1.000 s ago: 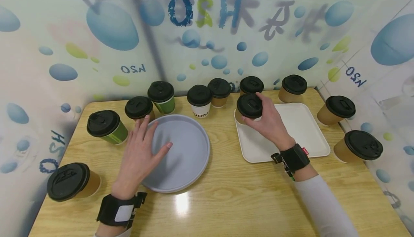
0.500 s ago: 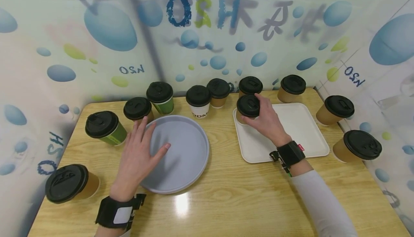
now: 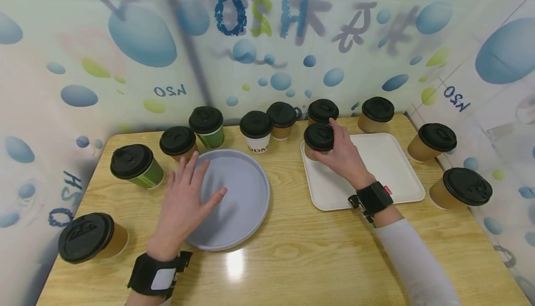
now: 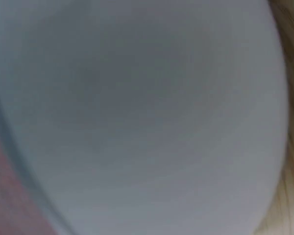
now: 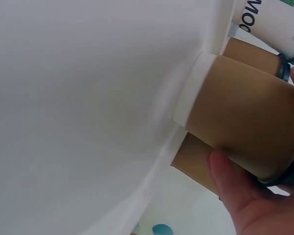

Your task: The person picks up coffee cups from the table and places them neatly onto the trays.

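My right hand [image 3: 346,156] grips a brown paper coffee cup [image 3: 318,138] with a black lid, thumb on one side and fingers on the other. The cup stands upright at the far left corner of a white rectangular tray [image 3: 376,176]. In the right wrist view the cup's pale base [image 5: 193,90] is right at the tray's raised edge. My left hand [image 3: 184,199] is spread, palm down, above the left part of a round grey-blue plate [image 3: 242,194], holding nothing. That plate [image 4: 152,107] fills most of the left wrist view.
Lidded cups line the table's back and sides. A brown cup [image 3: 179,143] and a green cup [image 3: 144,171] are near my left fingers. Another brown cup [image 3: 323,110] stands directly behind the held one. A white lettered cup [image 3: 257,141] stands behind the plate.
My left hand has shifted slightly right over the plate. The right hand keeps hold of the coffee cup, nearly in place on the tray's corner.
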Available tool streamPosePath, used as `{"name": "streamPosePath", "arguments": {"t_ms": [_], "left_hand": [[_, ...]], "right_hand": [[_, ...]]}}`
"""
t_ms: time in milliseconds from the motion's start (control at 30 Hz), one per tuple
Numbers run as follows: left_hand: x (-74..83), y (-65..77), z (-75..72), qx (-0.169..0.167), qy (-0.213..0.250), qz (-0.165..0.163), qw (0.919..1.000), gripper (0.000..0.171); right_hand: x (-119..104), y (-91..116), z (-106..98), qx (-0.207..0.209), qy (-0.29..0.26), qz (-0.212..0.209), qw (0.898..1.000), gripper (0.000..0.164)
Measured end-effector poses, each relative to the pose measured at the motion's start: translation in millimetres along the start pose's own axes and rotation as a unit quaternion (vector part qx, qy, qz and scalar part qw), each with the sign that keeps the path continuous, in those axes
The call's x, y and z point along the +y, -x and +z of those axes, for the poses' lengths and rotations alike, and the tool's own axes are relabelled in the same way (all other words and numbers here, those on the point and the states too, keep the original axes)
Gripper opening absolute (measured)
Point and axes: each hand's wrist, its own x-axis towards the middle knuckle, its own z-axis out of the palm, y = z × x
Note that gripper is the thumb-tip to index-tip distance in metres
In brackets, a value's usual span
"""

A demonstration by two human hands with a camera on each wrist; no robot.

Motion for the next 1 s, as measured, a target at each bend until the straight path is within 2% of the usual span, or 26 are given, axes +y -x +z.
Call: {"name": "streamPosePath", "arguments": {"t_ms": [167,367,533,633,800,900,1000], "left_hand": [[20.4,-2.8,1.6,0.005,-0.004,0.042,0.9991,0.076],[68.2,-8.2,0.7,-0.023,-0.022,0.112,0.9932,0.064],[107.3,-16.0,10.6,-0.050,-0.013,0.168,0.9844,0.056],[129.1,-21.1,22.5,-0.069,-0.015,0.207,0.9758,0.054],[157.3,-20.8,48.4,-0.134,-0.017,0.267,0.9541,0.049],[165.2,-16.8,65.9,-0.181,-0.018,0.284,0.9415,0.049],[169.2,-13.6,82.8,-0.222,-0.021,0.284,0.9324,0.055]], "right_hand": [[-2.5,14.6,-15.0,-0.012,0.014,-0.005,1.000,0.109],[-1.2,29.4,-32.6,0.005,0.018,-0.019,1.000,0.094],[7.5,36.9,-41.7,0.022,0.009,-0.012,1.000,0.087],[15.8,39.6,-46.3,0.041,0.001,-0.006,0.999,0.082],[28.8,45.4,-54.8,0.064,0.003,-0.004,0.998,0.068],[33.6,48.4,-58.3,0.076,0.006,-0.005,0.997,0.058],[38.5,51.5,-61.7,0.085,0.007,-0.001,0.996,0.051]]}}
